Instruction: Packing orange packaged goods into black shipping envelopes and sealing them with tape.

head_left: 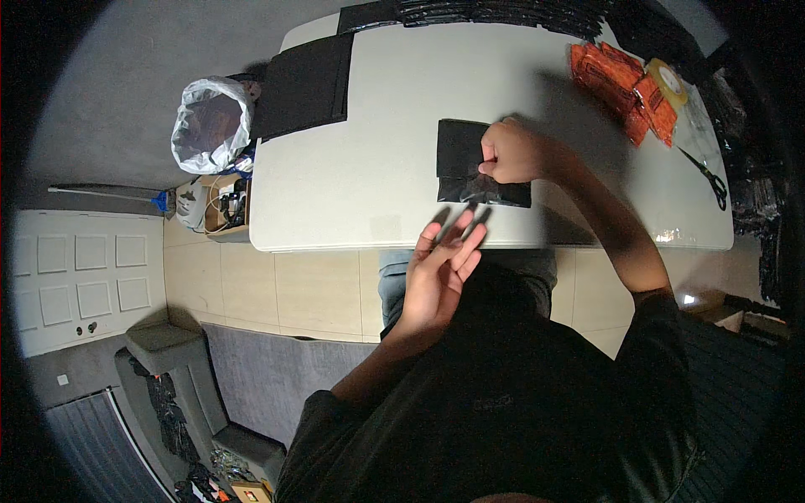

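Note:
On the white table lies a flat, black, square packet (pixel 457 147), its near part covered by a shiny, crinkled strip of plastic film. My right hand (pixel 513 152) reaches over it from the right, closed, with thumb and fingers pinched on the film where the creases gather. Just in front of the packet's near edge is my left hand (pixel 440 272), palm turned up. Its fingers are stretched out and apart, with nothing in them, and the tips come close to the film edge. The exact grip under my right fingers is partly hidden.
Orange packets (pixel 616 84), a roll of clear tape (pixel 667 80) and black scissors (pixel 708 180) lie at the table's right. A black sheet (pixel 306 88) lies at the left, with stacked black packets (pixel 503 10) along the far edge. A white-lined bin (pixel 211 126) stands left.

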### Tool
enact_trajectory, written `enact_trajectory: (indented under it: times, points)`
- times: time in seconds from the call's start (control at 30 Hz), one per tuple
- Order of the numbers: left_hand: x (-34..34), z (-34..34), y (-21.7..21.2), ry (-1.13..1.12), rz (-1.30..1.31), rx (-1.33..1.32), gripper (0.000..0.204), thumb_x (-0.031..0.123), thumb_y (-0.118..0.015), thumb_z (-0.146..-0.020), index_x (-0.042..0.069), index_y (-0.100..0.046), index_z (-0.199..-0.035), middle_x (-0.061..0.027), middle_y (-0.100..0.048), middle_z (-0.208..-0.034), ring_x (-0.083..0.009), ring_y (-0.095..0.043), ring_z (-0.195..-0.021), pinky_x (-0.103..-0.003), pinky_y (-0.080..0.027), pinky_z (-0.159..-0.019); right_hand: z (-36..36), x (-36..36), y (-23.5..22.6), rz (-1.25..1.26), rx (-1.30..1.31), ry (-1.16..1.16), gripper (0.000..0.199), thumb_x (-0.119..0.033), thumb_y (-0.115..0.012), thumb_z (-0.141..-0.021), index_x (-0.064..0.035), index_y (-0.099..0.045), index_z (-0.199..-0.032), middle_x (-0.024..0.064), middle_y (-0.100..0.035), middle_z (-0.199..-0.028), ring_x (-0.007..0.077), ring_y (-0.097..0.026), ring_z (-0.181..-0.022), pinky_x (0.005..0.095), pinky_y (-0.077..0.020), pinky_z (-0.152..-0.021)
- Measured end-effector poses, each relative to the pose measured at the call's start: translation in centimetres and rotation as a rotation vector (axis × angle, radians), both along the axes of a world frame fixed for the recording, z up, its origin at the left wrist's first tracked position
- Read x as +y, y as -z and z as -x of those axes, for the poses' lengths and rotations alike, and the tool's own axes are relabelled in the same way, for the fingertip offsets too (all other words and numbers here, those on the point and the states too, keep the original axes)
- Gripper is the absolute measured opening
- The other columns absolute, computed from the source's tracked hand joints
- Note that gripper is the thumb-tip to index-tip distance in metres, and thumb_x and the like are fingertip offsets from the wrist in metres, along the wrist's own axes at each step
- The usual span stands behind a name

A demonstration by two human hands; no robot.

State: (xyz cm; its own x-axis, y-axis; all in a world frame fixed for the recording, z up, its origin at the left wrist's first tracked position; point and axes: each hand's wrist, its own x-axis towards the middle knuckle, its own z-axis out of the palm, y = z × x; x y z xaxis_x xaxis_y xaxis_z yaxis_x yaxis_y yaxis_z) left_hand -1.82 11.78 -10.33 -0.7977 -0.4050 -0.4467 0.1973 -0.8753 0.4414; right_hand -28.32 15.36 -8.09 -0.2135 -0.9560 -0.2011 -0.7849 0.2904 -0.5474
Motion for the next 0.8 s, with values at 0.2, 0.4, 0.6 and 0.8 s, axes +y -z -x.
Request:
enact_trajectory:
  times: [0.2,0.4,0.6,0.8]
  points:
    - [-0.1,-4.3,2.7,0.091,0.123,0.112,0.027,-0.001,-0.048,-0.101,0.015,-0.052,-0.121,-0.0180,-0.060,-0.138,-0.0307,-0.068,-0.116,-0.033,-0.060,-0.087,-1.1,1.7,-0.1,0.202,0.228,0.082,0.036,-0.020,-0.082,-0.079,-0.0004,-0.066,-0.104,0.0182,-0.069,-0.093,0.0317,-0.069,-0.090,0.0433,-0.0527,-0.077]
    - [0.5,-4.7,1.5,-0.080,0.497,0.058,0.018,-0.008,-0.051,-0.095,0.007,-0.046,-0.103,-0.0126,-0.065,-0.095,-0.0228,-0.069,-0.074,-0.032,-0.056,-0.063,-7.5,4.4,1.0,0.432,0.538,0.086,0.054,-0.028,-0.073,-0.090,0.0036,-0.055,-0.130,0.0217,-0.057,-0.132,0.0374,-0.054,-0.127,0.0502,-0.0460,-0.104]
    - [0.0,-5.0,0.6,-0.065,0.815,0.127,0.017,-0.008,-0.053,-0.096,0.006,-0.045,-0.102,-0.0143,-0.065,-0.094,-0.0225,-0.069,-0.075,-0.030,-0.053,-0.062,-10.3,5.7,3.0,0.324,0.536,0.072,0.066,-0.030,-0.065,-0.096,0.0060,-0.041,-0.146,0.0235,-0.036,-0.157,0.0383,-0.031,-0.149,0.0545,-0.0315,-0.118]
    - [-2.2,-4.3,-1.3,-0.103,1.163,0.173,0.015,-0.012,-0.057,-0.094,0.000,-0.062,-0.100,-0.0143,-0.070,-0.099,-0.0145,-0.068,-0.084,-0.029,-0.054,-0.081,-7.7,8.4,-1.3,0.306,0.435,0.127,0.058,-0.028,-0.061,-0.100,0.0057,-0.045,-0.144,0.0225,-0.041,-0.156,0.0368,-0.035,-0.148,0.0539,-0.0303,-0.120]
